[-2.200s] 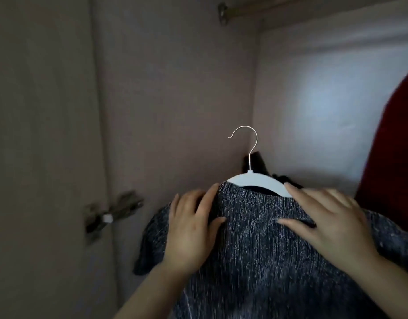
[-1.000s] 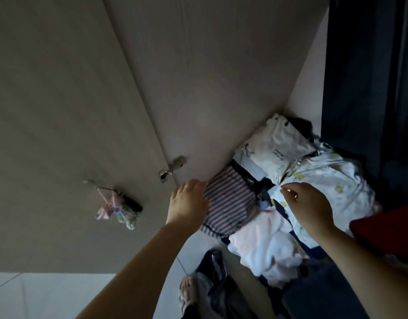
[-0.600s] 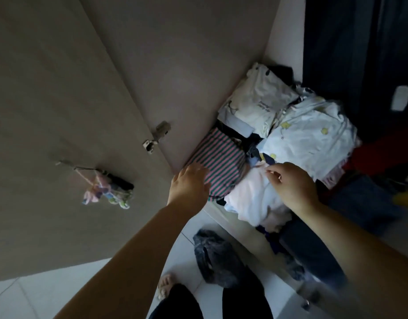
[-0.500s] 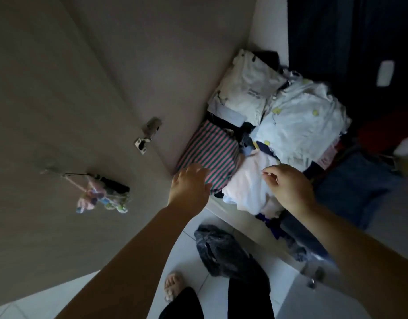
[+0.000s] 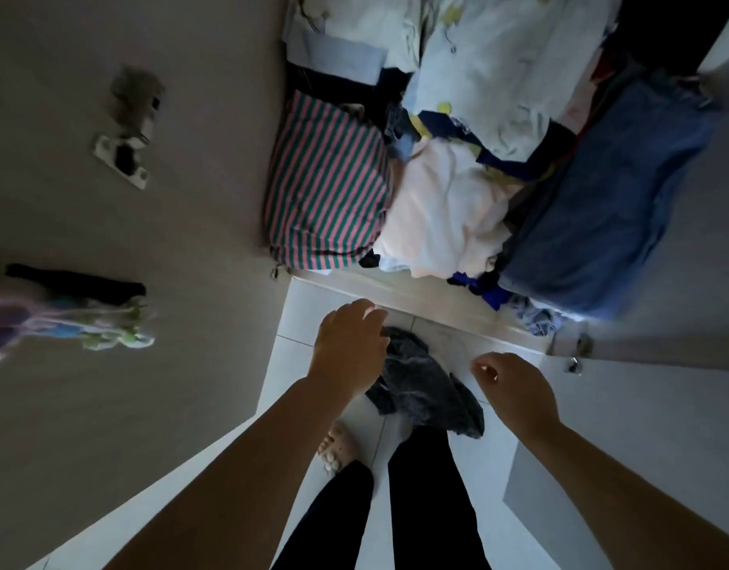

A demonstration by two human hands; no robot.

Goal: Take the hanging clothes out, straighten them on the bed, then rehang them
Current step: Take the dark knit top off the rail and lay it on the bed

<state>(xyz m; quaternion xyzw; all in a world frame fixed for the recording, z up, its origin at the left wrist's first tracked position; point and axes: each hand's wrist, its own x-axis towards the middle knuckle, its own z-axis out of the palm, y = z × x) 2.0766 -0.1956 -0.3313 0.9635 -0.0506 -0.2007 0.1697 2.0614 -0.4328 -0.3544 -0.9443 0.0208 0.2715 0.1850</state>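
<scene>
Head view: dark grey speckled knit top (image 5: pixel 424 392) lies crumpled on white tile floor (image 5: pixel 313 314), near bare foot (image 5: pixel 338 446). Left hand (image 5: pixel 350 343) above its edge, fingers loose, holding nothing; touching or not, cannot tell. Right hand (image 5: pixel 515 384) beside it, fingers loosely bent, holding nothing.
</scene>
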